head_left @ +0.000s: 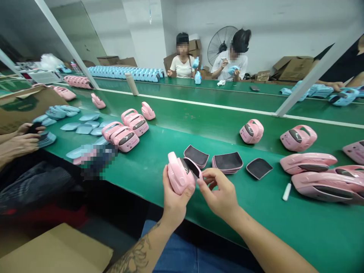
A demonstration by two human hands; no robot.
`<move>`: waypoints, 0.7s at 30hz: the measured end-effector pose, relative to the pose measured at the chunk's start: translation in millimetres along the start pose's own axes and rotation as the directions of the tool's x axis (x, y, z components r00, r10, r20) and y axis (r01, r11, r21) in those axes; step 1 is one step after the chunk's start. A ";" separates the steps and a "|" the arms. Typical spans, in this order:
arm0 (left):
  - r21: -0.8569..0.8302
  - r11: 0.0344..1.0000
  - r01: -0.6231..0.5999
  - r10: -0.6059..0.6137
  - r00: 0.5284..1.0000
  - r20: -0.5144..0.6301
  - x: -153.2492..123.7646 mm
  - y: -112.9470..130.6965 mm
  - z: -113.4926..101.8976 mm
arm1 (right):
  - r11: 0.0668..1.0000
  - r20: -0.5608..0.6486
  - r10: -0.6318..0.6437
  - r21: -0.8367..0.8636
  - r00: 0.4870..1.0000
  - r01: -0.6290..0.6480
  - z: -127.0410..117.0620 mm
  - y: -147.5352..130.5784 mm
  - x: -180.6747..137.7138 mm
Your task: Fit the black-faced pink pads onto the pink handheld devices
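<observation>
My left hand (175, 203) is wrapped round a pink plastic housing with a loop handle (179, 175), held above the table's near edge. Between the thumb and fingers of my right hand (217, 189) is a curved pink panel with a dark inner face (194, 168). That panel meets the right side of the housing; whether it is seated there I cannot tell. Just beyond my hands lie more pink-rimmed dark panels: one on the left (196, 156), a small stack (227, 162) and a single one (259, 168).
Pink housings stand on the right (313, 163) and left (122, 136), near a white-handled tool (287, 192). At far left a co-worker's hands (28, 136) hold a dark piece beside blue parts (88, 123). Other people sit across the green table (199, 110); a slanted post (321, 60) rises at right.
</observation>
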State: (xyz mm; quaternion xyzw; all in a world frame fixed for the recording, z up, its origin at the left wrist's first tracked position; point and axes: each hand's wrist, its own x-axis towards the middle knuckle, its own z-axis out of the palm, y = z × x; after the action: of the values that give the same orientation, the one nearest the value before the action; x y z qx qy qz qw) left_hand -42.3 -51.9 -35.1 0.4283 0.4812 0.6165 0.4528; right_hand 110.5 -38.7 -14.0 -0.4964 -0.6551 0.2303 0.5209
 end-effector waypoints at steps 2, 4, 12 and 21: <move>-0.096 0.995 0.002 0.007 0.996 0.086 2.4 -2.4 1.7 | 0.990 0.039 -0.132 0.053 0.990 0.130 1.1 1.7 -2.4; -0.189 0.982 -0.001 0.038 0.981 0.192 5.3 -2.7 2.7 | 0.976 0.053 -0.199 0.107 0.979 0.192 0.5 4.8 -3.1; -0.194 0.979 -0.063 0.121 0.946 0.302 10.3 -5.1 -8.6 | 0.983 0.261 -0.025 0.182 0.965 -0.024 -3.9 20.3 -1.3; -0.204 0.979 -0.002 0.063 0.954 0.292 4.9 -10.3 -26.7 | 0.952 0.425 0.075 0.239 0.902 -0.191 3.2 23.4 -9.4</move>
State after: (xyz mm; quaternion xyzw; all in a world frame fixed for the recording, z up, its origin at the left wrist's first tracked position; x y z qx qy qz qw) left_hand -67.6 -51.4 -49.3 0.4757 0.3357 0.5981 0.5508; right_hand 116.9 -37.0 -38.5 -0.4036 -0.6755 0.4536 0.4184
